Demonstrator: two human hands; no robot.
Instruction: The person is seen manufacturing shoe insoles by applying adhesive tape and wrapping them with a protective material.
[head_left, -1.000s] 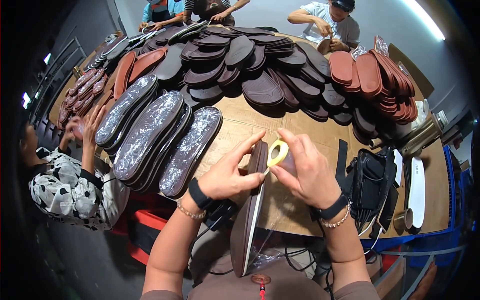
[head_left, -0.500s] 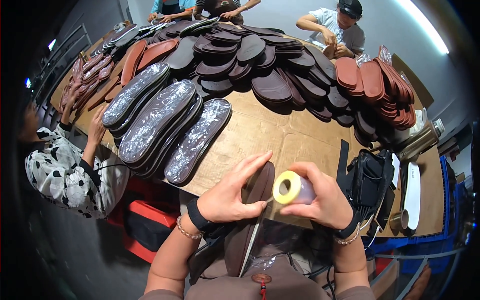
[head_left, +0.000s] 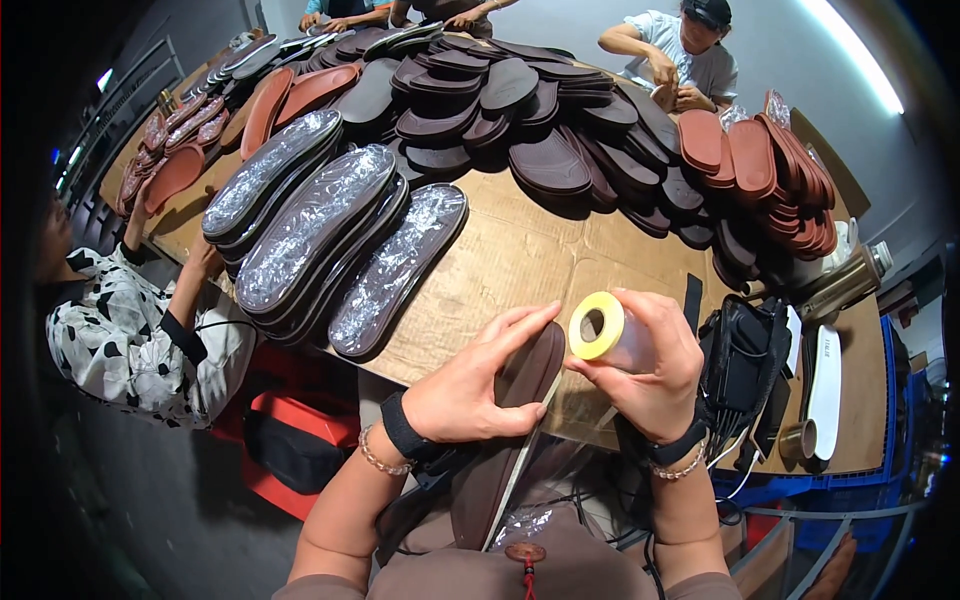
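Note:
My left hand (head_left: 465,388) is closed round the upper part of a dark brown shoe sole (head_left: 478,505), its thumb along the pale edge. The sole stands edgewise and slanting over my lap, its lower end near my apron. My right hand (head_left: 662,372) grips a roll of clear plastic film (head_left: 630,348) with a yellow end ring, just right of the sole's top. Some clear film hangs between the roll and the sole; its exact edge is hard to make out. Film-wrapped dark soles (head_left: 318,235) lie stacked at the left of the table.
Dark soles (head_left: 550,160) are heaped across the far side of the cardboard-covered table (head_left: 500,260), with reddish-brown soles (head_left: 752,160) at right. A black bag (head_left: 742,350), a metal flask (head_left: 848,280) and a white sole (head_left: 824,390) stand right. A co-worker (head_left: 120,340) sits at left; others work beyond.
My right hand has moved the roll slightly up and right, away from the sole. The co-worker at left now holds a reddish-brown sole. My left hand keeps its grip.

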